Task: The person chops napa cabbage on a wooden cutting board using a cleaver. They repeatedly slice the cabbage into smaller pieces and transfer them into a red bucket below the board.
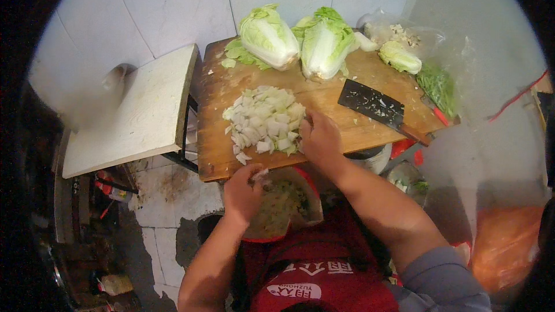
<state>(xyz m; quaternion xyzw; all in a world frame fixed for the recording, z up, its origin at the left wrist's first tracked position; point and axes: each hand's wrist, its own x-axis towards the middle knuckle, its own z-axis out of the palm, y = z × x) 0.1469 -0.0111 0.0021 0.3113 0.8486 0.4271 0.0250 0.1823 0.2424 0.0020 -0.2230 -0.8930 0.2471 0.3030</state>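
Note:
A heap of chopped napa cabbage lies on a wooden cutting board. My right hand is cupped against the heap's right side, its fingertips partly hidden. At the board's front edge, my left hand has its fingers curled around a pale bit of cabbage. Directly below that hand is a red-rimmed basin holding small pale green pieces. To the right of the heap rests a cleaver, flat on the board, with cabbage scraps on its dark blade.
Two napa cabbages stand along the back wall. A smaller cabbage, bagged green vegetables and a plastic bag of pale cubes sit at the right. A white board on a dark frame adjoins on the left.

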